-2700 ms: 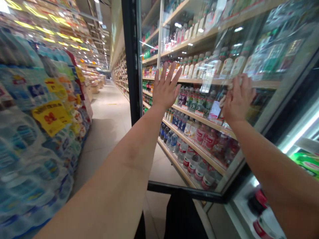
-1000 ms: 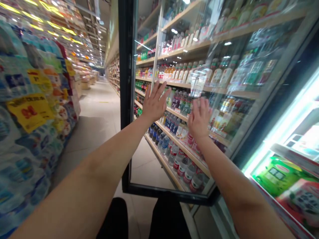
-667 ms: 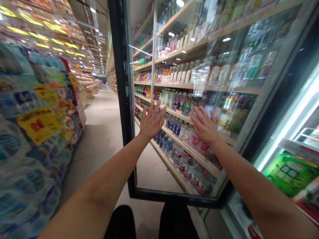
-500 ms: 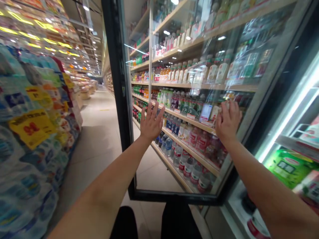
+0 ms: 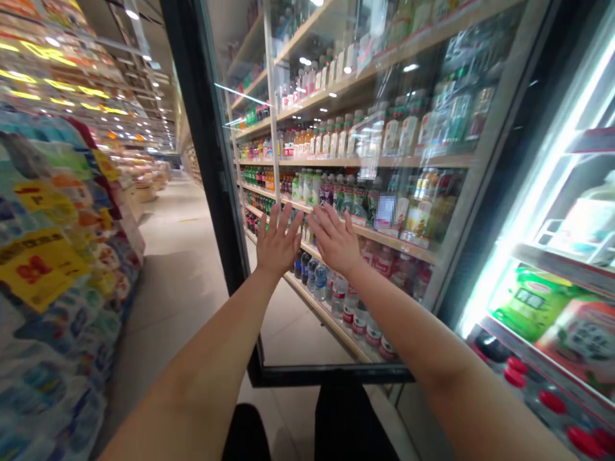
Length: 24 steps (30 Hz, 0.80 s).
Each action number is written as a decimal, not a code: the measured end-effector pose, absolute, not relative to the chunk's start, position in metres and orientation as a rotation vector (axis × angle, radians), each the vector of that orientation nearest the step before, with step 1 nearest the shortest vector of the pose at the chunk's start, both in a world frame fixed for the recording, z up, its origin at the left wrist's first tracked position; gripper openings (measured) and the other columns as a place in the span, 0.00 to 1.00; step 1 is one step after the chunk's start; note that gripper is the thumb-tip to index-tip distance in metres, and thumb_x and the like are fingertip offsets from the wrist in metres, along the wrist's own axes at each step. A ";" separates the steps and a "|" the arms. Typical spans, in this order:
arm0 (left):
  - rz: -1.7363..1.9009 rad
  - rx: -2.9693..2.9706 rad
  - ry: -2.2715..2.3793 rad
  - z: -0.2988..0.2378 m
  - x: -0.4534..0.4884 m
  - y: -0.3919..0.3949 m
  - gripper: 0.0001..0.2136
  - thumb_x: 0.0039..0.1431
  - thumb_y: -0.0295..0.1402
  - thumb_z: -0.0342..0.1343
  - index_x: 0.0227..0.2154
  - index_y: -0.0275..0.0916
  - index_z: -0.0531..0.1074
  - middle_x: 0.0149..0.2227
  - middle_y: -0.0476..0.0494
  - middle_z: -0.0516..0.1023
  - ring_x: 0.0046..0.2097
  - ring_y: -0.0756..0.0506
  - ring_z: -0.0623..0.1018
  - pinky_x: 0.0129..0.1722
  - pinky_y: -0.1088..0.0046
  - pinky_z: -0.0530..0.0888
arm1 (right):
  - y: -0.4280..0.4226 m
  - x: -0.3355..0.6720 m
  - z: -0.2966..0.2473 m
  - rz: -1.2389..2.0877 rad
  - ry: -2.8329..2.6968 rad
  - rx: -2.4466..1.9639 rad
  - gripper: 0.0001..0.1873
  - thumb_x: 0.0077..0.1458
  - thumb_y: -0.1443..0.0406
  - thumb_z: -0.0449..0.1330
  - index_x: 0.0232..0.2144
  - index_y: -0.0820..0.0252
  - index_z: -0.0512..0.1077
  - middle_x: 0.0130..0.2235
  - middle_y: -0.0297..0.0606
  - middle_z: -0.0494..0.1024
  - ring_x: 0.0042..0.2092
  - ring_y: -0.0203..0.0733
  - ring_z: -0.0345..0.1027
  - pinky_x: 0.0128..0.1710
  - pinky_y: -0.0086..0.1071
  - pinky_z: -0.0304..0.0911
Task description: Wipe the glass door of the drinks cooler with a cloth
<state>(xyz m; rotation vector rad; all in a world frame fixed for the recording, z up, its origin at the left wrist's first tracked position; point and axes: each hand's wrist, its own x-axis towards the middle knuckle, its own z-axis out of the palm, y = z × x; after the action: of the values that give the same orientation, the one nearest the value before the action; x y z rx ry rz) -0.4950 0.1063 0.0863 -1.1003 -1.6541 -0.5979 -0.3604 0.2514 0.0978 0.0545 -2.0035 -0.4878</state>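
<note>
A glass fridge door [image 5: 312, 336] in a black frame stands swung out in front of me. My left hand [image 5: 278, 240] is spread against or just before the pane, its fingers pointing up. Close beside it, my right hand [image 5: 335, 240] is also spread, palm to the glass. Neither hand holds anything. Whether the palms press on the pane, I cannot tell for sure. Through the glass, shelves of bottled drinks [image 5: 408, 137] show behind both hands.
At right is the lit fridge interior with a green pack [image 5: 531, 304] and red-capped bottles [image 5: 552, 401]. On the left rises a stack of wrapped bottles [image 5: 52, 365] with a yellow sign [image 5: 41, 266]. A tiled aisle [image 5: 168, 282] runs between.
My right hand has moved left across the pane, from near the right side of the door to beside my left hand. More of the fridge interior shows at right.
</note>
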 end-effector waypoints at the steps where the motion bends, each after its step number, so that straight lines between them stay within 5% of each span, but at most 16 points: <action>1: -0.578 -1.103 -1.643 0.086 -0.496 0.106 0.27 0.70 0.36 0.49 0.70 0.48 0.57 0.73 0.44 0.51 0.74 0.39 0.43 0.73 0.48 0.46 | 0.259 -0.355 0.098 -0.516 -1.986 0.054 0.28 0.70 0.65 0.46 0.70 0.53 0.58 0.72 0.37 0.56 0.74 0.47 0.43 0.73 0.53 0.31; 7: -0.512 -1.065 -1.565 0.084 -0.498 0.108 0.28 0.69 0.36 0.53 0.70 0.44 0.59 0.73 0.39 0.52 0.75 0.38 0.43 0.73 0.50 0.44 | 0.343 -0.294 0.106 -0.449 -1.800 -0.197 0.27 0.67 0.64 0.51 0.67 0.52 0.63 0.70 0.42 0.62 0.73 0.49 0.47 0.72 0.55 0.39; 14: -0.592 -1.075 -1.528 0.081 -0.496 0.111 0.27 0.68 0.34 0.53 0.68 0.44 0.62 0.72 0.39 0.56 0.75 0.37 0.46 0.73 0.49 0.45 | 0.410 -0.250 0.091 -0.112 -1.466 -0.516 0.29 0.69 0.60 0.46 0.68 0.63 0.61 0.70 0.54 0.57 0.72 0.55 0.47 0.69 0.59 0.47; 19: -0.595 -1.092 -1.536 0.080 -0.500 0.111 0.27 0.68 0.34 0.52 0.69 0.43 0.61 0.72 0.37 0.55 0.75 0.36 0.45 0.73 0.48 0.44 | 0.355 -0.296 0.073 -0.095 -1.476 -0.487 0.29 0.69 0.61 0.45 0.70 0.59 0.56 0.72 0.49 0.53 0.74 0.52 0.39 0.70 0.59 0.45; 24: -0.601 -1.103 -1.496 0.081 -0.502 0.111 0.26 0.70 0.35 0.52 0.69 0.44 0.60 0.72 0.38 0.54 0.75 0.37 0.45 0.73 0.48 0.45 | 0.262 -0.356 0.063 -0.248 -1.829 -0.231 0.27 0.68 0.66 0.49 0.67 0.56 0.62 0.71 0.44 0.59 0.75 0.49 0.39 0.72 0.53 0.39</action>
<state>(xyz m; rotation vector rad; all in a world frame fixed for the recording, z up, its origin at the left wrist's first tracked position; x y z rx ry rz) -0.5025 0.1111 0.0808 -1.1032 -1.4955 -0.6012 -0.3557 0.2622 0.0633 -0.2312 -1.8286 -0.2476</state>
